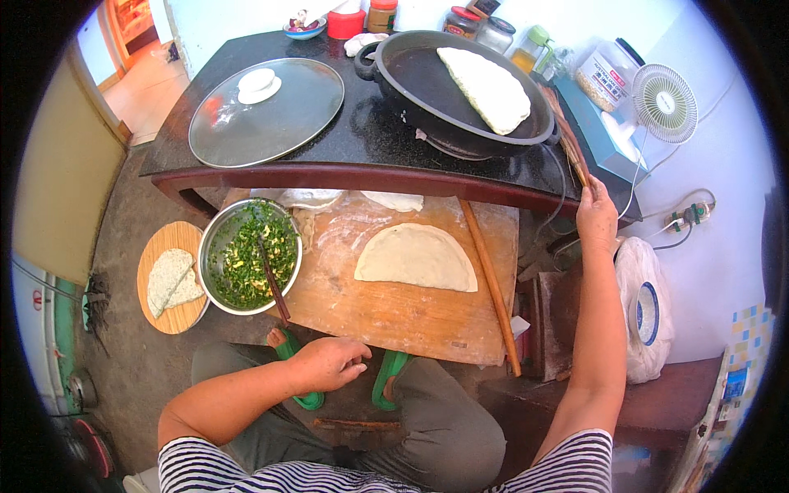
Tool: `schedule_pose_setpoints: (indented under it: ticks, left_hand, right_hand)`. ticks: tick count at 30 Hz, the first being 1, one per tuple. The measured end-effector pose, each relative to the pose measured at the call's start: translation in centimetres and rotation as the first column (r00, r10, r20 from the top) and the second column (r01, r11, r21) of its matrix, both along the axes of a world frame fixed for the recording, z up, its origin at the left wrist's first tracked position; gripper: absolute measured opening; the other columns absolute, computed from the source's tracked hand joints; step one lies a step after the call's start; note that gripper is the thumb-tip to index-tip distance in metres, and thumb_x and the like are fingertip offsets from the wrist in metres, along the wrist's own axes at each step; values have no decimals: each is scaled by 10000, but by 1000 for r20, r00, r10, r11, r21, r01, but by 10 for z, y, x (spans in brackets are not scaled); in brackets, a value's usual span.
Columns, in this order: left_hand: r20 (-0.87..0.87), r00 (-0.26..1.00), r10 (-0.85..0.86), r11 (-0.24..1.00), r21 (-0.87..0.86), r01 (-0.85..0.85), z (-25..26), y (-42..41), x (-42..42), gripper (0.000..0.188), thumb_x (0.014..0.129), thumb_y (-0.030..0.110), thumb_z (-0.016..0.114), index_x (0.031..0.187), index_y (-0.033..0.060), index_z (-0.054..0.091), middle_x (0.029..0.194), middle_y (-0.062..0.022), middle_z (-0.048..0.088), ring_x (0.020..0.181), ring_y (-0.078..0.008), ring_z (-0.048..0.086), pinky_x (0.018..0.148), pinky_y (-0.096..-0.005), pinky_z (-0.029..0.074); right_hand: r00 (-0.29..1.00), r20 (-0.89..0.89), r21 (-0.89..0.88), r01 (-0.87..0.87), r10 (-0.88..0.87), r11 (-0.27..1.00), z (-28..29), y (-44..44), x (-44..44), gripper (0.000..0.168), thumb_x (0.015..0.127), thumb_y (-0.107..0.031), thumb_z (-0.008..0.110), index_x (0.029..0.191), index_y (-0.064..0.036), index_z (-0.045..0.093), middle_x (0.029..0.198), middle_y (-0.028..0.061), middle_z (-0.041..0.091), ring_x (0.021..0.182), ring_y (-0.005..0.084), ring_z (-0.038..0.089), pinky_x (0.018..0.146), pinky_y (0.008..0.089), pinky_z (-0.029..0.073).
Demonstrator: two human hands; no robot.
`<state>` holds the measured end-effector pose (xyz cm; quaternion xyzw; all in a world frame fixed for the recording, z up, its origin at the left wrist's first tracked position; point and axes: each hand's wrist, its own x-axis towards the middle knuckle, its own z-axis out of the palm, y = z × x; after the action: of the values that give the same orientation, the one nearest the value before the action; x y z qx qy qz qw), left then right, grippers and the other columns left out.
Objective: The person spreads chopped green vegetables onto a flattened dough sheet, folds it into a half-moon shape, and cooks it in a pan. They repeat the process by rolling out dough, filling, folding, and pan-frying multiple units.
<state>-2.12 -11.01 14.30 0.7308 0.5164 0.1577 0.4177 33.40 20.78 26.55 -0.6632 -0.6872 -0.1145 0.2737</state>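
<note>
My right hand [596,215] reaches to the right side of the counter, its fingers closed round the end of a straw brush [570,138]. The brush lies beside the wide black pan [419,92], in which a folded half-moon flatbread [487,89] rests. Over my lap hovers my left hand [333,363], with nothing in it and its fingers loosely bent. It is just short of the near edge of the floured wooden board [382,320]. An uncooked half-moon of filled dough [413,257] lies on that board, left of a long rolling pin [490,286].
A steel bowl [205,283] of chopped greens and egg [246,265] holds chopsticks [273,280]. Cooked flatbread pieces [169,280] lie on a round bamboo board [154,243]. A glass lid [271,135] covers the counter's left. Jars [495,35] and a small fan [666,101] stand behind.
</note>
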Motion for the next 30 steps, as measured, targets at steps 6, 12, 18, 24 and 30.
schedule_pose_setpoints:
  ticks: [6,12,18,24,30]
  left_hand:
    - [54,998,17,1000,-15,-16,4,6,-4,260,869,183,632,1090,49,613,913,-135,648,837,-311,640,734,-408,517]
    - [-52,999,11,959,285,5,49,47,-21,243,865,157,638,1085,54,617,939,-133,654,865,-307,653,758,-397,536]
    - [-137,936,324,732,663,-156,104,139,-70,186,836,92,643,1010,27,634,935,-144,653,903,-303,644,807,-373,519]
    - [-279,496,822,400,903,-156,125,246,-189,351,848,240,638,1128,29,613,1104,-185,628,1055,-334,592,927,-418,466]
    - [-495,208,844,534,739,-411,123,302,-231,586,837,501,593,1207,48,598,1141,-215,637,1065,-356,608,931,-441,470]
  right_hand:
    - [985,-17,-95,-170,169,981,-7,3,8,323,917,-192,562,1221,-91,603,1139,214,632,1079,380,590,913,420,471]
    - [982,-31,-43,-189,188,981,-39,44,30,374,918,-225,580,1237,-29,575,1192,215,613,1130,382,562,967,422,432]
    - [976,-75,260,-180,206,949,-72,-5,33,369,913,-158,598,1231,21,541,1140,224,597,1085,355,567,954,403,435]
    - [841,-237,57,-488,487,871,-124,-149,1,223,850,-22,637,1066,16,603,969,191,637,870,327,637,775,386,520]
    - [861,-424,-320,-431,279,844,-188,-243,9,180,820,-17,656,995,0,614,884,185,652,833,365,645,729,396,525]
